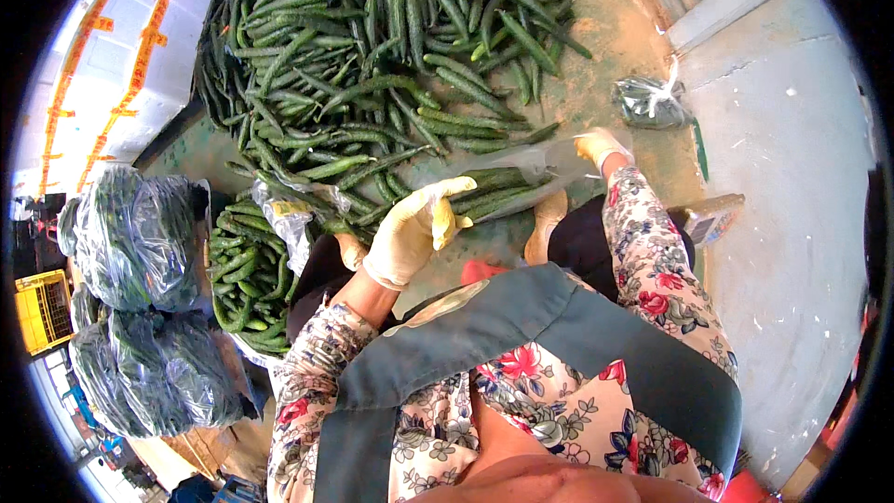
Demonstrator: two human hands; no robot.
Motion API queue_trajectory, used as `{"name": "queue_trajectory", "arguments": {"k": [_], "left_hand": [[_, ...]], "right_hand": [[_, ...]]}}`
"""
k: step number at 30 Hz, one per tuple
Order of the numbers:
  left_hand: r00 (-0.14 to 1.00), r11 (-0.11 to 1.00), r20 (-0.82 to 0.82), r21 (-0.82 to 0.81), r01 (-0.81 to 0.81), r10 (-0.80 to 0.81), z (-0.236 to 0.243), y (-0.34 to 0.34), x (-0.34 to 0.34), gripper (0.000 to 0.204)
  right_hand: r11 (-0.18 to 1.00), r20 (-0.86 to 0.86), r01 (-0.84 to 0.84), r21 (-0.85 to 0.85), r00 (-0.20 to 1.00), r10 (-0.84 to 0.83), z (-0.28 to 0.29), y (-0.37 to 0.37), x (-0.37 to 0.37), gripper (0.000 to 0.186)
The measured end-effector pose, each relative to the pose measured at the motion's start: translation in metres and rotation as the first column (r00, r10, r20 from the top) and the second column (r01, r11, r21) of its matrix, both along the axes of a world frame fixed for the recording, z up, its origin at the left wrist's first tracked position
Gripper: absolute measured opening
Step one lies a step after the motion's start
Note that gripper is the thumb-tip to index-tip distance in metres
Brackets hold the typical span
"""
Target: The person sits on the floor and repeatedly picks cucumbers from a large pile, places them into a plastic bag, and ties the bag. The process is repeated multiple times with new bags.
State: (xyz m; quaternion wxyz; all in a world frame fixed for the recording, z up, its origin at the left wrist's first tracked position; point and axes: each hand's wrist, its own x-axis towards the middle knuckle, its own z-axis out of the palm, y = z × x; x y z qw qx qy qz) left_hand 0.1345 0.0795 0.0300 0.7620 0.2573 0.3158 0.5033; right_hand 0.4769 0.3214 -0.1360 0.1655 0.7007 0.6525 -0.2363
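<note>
My right hand (pixel 601 147), in a pale yellow glove, grips the gathered end of a clear plastic bag (pixel 556 160). Several long green cucumbers (pixel 503 194) lie inside the bag, between my feet. At the bag's other end is my left hand (pixel 410 233), gloved too. Its fingers are partly stretched and apart, and I see nothing held in them. Beyond both hands a big heap of cucumbers (pixel 372 47) covers the floor.
Filled clear bags of cucumbers (pixel 140 242) are stacked at the left, beside a container of shorter cucumbers (pixel 247 270). A tied bag (pixel 649 101) lies by the grey wall (pixel 782 177) at right. White foam boxes (pixel 121 47) stand far left, with a yellow crate (pixel 42 312) nearer.
</note>
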Motion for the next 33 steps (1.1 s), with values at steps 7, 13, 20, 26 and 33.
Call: {"name": "queue_trajectory", "arguments": {"k": [7,13,20,26,33], "left_hand": [[0.786,0.911,-0.558,0.412,-0.015,0.266,0.069,-0.007,0.014,0.076],[0.992,0.879,0.066,0.46,-0.122,0.103,0.168,-0.012,0.009,0.078],[0.966,0.69,-0.171,0.723,-0.012,0.195,0.29,0.014,0.049,0.074],[0.986,0.468,0.038,0.883,0.044,-0.163,0.331,0.019,0.156,0.039],[0.902,0.456,-0.082,0.841,0.291,-0.425,0.312,-0.013,0.269,0.04]], "right_hand": [[0.847,-0.168,-0.007,0.531,0.979,0.113,0.111,-0.001,0.027,0.031],[0.665,-0.514,0.159,0.73,0.77,0.379,0.283,-0.075,0.07,0.035],[0.448,-0.641,0.49,0.748,0.358,0.679,0.394,-0.159,0.159,0.039],[0.308,-0.704,0.792,0.527,0.204,0.681,0.439,-0.231,0.234,0.018],[0.126,-0.699,0.733,0.668,0.561,0.442,0.415,-0.347,0.357,0.024]]}}
